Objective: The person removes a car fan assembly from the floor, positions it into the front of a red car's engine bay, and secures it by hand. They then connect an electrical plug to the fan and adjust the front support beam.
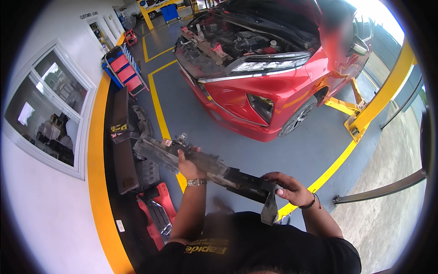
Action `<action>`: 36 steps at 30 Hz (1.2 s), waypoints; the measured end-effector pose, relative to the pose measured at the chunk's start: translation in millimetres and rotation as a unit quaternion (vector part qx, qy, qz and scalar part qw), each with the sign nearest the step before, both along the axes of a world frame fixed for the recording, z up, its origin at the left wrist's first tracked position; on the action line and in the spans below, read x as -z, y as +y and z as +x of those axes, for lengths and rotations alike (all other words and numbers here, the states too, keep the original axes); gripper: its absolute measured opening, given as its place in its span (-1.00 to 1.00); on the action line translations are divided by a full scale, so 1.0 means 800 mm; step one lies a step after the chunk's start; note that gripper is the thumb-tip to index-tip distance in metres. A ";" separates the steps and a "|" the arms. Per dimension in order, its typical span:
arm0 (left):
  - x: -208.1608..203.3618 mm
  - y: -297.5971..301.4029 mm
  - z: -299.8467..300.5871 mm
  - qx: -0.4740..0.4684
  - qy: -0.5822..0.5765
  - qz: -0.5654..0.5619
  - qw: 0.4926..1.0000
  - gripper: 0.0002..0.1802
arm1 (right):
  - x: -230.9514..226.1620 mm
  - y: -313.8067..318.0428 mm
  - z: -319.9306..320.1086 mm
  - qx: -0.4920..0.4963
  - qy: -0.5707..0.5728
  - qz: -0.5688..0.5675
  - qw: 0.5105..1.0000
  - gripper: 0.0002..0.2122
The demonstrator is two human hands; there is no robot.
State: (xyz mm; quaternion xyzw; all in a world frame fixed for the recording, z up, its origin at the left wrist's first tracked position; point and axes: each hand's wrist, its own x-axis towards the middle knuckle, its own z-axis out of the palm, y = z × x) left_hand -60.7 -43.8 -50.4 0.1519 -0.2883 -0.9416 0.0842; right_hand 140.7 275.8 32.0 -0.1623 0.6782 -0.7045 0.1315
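Note:
I hold a long, narrow car part slantwise in front of my body. It is black toward the right and dusty grey toward the left, with brackets and ridges along it; its exact kind I cannot tell. My left hand is wrapped round its middle, thumb on top. At the near right end, my right hand grips it beside a bent grey flap. Ahead stands a red car with its engine bay exposed and the front bumper corner in place.
On the left, a dark bench, loose dark parts and a red creeper lie along the wall. A red and blue tool cart stands farther back. A yellow lift post rises on the right, its arm near the car's wheel.

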 end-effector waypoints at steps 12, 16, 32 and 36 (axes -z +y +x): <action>-0.166 -0.121 -0.216 -0.015 0.049 0.010 0.999 -0.47 | 0.030 -0.129 -0.228 0.083 0.152 -0.132 0.976 0.38; -0.207 -0.128 -0.304 0.012 0.184 -0.015 0.983 -0.61 | 0.021 -0.150 -0.359 0.081 0.011 -0.298 0.951 0.21; -0.368 -0.219 -0.743 -0.009 0.357 -0.144 0.923 -0.77 | -0.179 -0.272 -0.773 0.185 0.747 0.107 0.629 -0.64; -0.398 -0.236 -0.829 0.016 0.391 -0.179 0.903 -0.54 | -0.251 -0.387 -0.931 0.188 0.725 0.327 0.575 -0.58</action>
